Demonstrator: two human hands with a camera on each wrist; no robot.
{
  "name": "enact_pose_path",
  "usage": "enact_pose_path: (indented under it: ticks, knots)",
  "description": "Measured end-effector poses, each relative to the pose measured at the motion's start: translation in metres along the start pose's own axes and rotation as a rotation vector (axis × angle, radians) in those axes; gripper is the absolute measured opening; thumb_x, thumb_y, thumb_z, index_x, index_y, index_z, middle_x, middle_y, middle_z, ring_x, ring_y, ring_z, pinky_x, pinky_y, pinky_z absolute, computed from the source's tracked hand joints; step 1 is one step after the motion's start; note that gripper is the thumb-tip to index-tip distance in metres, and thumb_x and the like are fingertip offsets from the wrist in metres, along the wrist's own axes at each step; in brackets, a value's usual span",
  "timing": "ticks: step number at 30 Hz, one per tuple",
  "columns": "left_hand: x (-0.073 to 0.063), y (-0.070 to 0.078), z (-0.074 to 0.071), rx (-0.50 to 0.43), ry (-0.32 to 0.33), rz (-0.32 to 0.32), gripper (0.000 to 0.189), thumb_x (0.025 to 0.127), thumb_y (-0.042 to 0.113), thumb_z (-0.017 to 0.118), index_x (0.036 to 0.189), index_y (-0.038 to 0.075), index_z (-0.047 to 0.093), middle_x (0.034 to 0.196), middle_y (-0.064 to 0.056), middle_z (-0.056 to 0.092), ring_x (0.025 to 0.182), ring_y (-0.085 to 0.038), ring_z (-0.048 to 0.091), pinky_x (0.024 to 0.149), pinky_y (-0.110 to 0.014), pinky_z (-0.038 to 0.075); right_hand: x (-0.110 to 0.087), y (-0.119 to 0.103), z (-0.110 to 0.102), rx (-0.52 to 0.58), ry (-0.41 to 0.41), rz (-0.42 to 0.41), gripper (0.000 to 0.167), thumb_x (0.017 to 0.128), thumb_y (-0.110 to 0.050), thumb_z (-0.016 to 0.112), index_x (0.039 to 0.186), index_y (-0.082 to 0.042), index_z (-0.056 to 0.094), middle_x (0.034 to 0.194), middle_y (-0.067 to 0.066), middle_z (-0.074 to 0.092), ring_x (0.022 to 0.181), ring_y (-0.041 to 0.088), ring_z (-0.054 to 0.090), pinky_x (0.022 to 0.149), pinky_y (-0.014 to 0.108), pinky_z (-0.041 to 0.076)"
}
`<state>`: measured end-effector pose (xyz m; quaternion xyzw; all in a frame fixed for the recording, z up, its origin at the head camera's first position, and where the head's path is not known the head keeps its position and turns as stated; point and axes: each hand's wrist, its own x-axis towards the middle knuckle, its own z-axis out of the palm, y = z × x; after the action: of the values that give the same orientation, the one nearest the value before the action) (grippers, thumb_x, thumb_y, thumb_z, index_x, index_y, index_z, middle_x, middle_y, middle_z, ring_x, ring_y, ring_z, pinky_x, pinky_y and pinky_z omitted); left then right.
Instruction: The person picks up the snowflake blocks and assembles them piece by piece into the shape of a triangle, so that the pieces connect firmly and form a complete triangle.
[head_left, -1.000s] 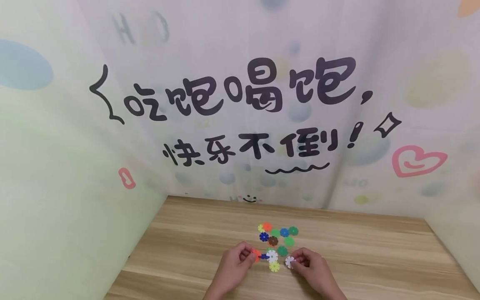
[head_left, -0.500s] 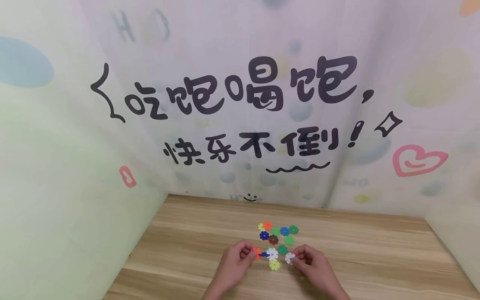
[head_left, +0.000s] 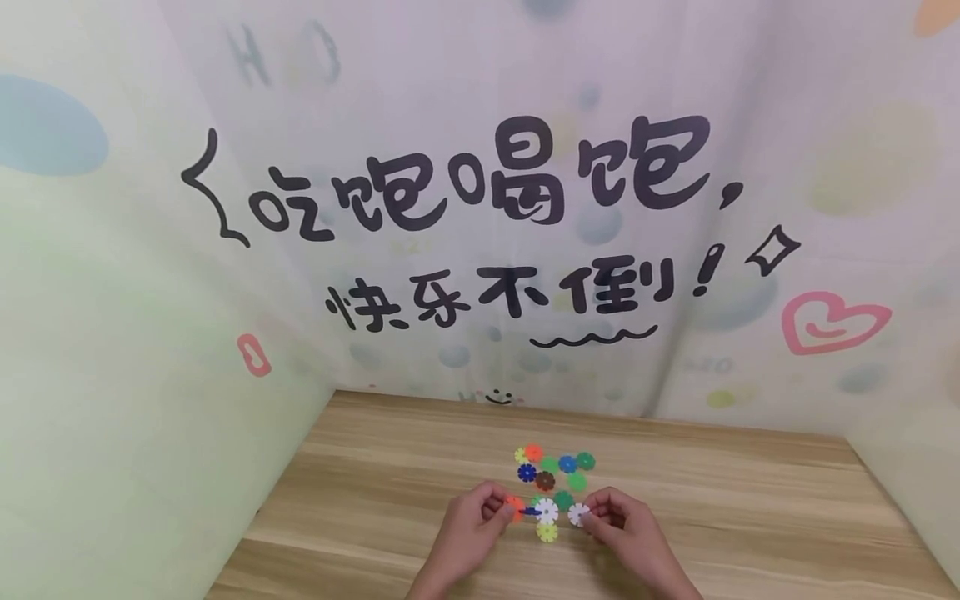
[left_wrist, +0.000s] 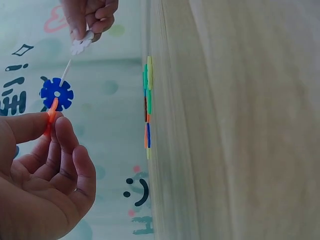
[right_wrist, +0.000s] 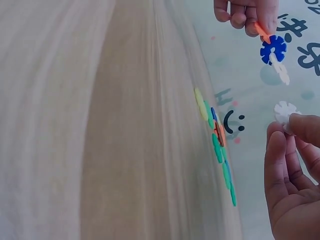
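The gap between the two white discs has narrowed a little. A second ago the single white disc [head_left: 577, 516] sat lower and further out; now the right hand [head_left: 632, 533], pinching it between finger and thumb, has brought it up and inward, nearly level with the chain.

The left hand [head_left: 471, 529] is pinched too, on the orange disc [head_left: 515, 508] at the chain's outer end. From there run the blue disc [left_wrist: 57, 94], slotted into the orange one, and the end white disc [head_left: 550, 515], slotted into the blue. The left hand has barely shifted over this stretch, so the approach seems to come mostly from the right.

Both wrist views show the white pieces near each other but apart, held above the bench [head_left: 360, 517], so that joint is not made. In the left wrist view the end white disc appears nearly edge-on while the single one shows more of its face; crossed planes like these should suit slotting, though the pictures don't show whether the notches line up.

The scattered discs, among them the brown disc [head_left: 545, 481] and the near yellow disc [head_left: 547, 532], lie as before.
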<state>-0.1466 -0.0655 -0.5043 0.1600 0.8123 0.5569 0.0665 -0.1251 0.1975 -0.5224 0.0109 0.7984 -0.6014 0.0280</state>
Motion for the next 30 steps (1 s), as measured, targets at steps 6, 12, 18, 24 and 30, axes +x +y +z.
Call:
enact_pose_path:
  ticks: [6,12,18,24,30]
  knots:
    - [0.0015,0.0024,0.0006,-0.001,0.0,-0.012,0.011,0.098,0.024,0.064,0.101,0.013,0.067,0.083,0.006,0.064,0.074,-0.011,0.062,0.065,-0.025,0.053,-0.0025,-0.0071,-0.0006,0.035,-0.004,-0.01,0.021,0.09,-0.015,0.075,0.104,-0.003,0.066,0.092,0.009,0.066,0.079,0.021,0.062,0.067,0.032,0.056]
    - [-0.0004,0.0031,0.0011,-0.008,-0.004,-0.006,0.01,0.098,0.022,0.065,0.101,0.013,0.067,0.082,0.005,0.064,0.072,-0.011,0.062,0.063,-0.025,0.053,-0.0037,-0.0094,0.0016,0.022,-0.014,-0.015,0.021,0.088,-0.019,0.077,0.099,-0.006,0.066,0.091,0.009,0.066,0.078,0.022,0.062,0.067,0.033,0.056]
    - [-0.0013,0.0007,0.0029,-0.019,-0.009,-0.004,0.01,0.098,0.023,0.065,0.101,0.014,0.068,0.081,0.007,0.064,0.072,-0.011,0.062,0.063,-0.025,0.053,-0.0059,-0.0079,0.0025,-0.009,-0.005,-0.014,0.022,0.087,-0.023,0.078,0.097,-0.007,0.067,0.089,0.009,0.065,0.077,0.021,0.061,0.066,0.031,0.054]
    - [-0.0026,0.0032,0.004,-0.032,-0.007,0.006,0.011,0.098,0.023,0.065,0.101,0.013,0.068,0.081,0.006,0.064,0.072,-0.012,0.062,0.062,-0.025,0.052,-0.006,-0.0072,0.0022,-0.011,-0.016,-0.013,0.019,0.088,-0.021,0.078,0.097,-0.008,0.067,0.089,0.008,0.066,0.077,0.021,0.062,0.067,0.031,0.055]
    - [-0.0021,0.004,0.0036,-0.033,-0.016,-0.006,0.012,0.099,0.024,0.065,0.103,0.013,0.068,0.081,0.006,0.065,0.074,-0.014,0.063,0.063,-0.024,0.052,-0.0053,-0.0107,0.0027,0.0,-0.025,0.005,0.02,0.089,-0.023,0.077,0.098,-0.008,0.068,0.094,0.006,0.068,0.083,0.021,0.062,0.069,0.03,0.055]
